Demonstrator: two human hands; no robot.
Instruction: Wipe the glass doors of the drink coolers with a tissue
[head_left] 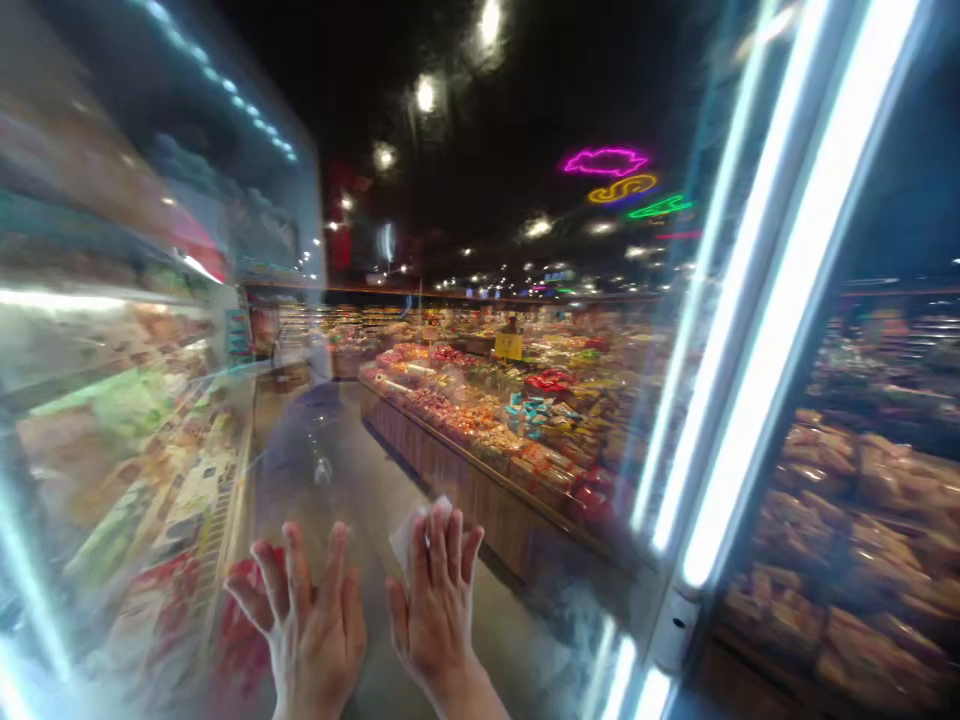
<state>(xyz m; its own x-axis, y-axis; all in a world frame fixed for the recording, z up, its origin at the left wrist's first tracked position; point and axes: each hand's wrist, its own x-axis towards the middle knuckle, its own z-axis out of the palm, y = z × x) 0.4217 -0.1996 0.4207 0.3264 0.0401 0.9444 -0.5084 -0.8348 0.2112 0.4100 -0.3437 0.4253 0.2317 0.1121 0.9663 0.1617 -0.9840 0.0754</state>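
Observation:
Both my hands are raised against a glass freezer door that I look through. My left hand lies flat on the glass with its fingers spread and holds nothing. Just to its right, my right hand presses a white cloth against the pane. Its fingers are stretched over the cloth, whose top edge shows above the fingertips. The whole picture is smeared by motion.
Lit shelves of packaged food run along the left. The door's frame with bright light strips rises at the right, with bagged goods behind it. Beyond the glass lie an aisle and a long produce display.

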